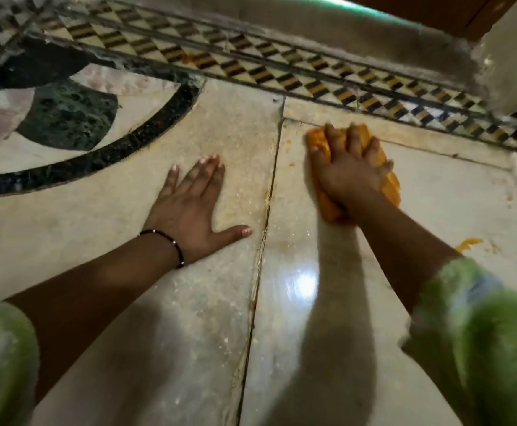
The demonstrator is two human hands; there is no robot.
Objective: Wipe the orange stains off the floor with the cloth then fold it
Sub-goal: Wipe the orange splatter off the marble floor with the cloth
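An orange cloth (pixel 390 186), bunched up, lies on the pale marble floor (pixel 450 192) right of centre. My right hand (pixel 347 167) presses down on the cloth with fingers spread over it. An orange stain (pixel 467 243) shows on the floor to the right of my right forearm, and small orange specks (pixel 291 164) sit just left of the cloth. My left hand (pixel 195 207) rests flat on the floor to the left of a floor joint, fingers straight, holding nothing.
A patterned mosaic border (pixel 281 72) runs across the floor beyond the cloth. A dark curved inlay (pixel 97 155) fills the upper left. A white wall corner (pixel 509 63) stands at the upper right. My green sleeves (pixel 490 339) are at the bottom corners.
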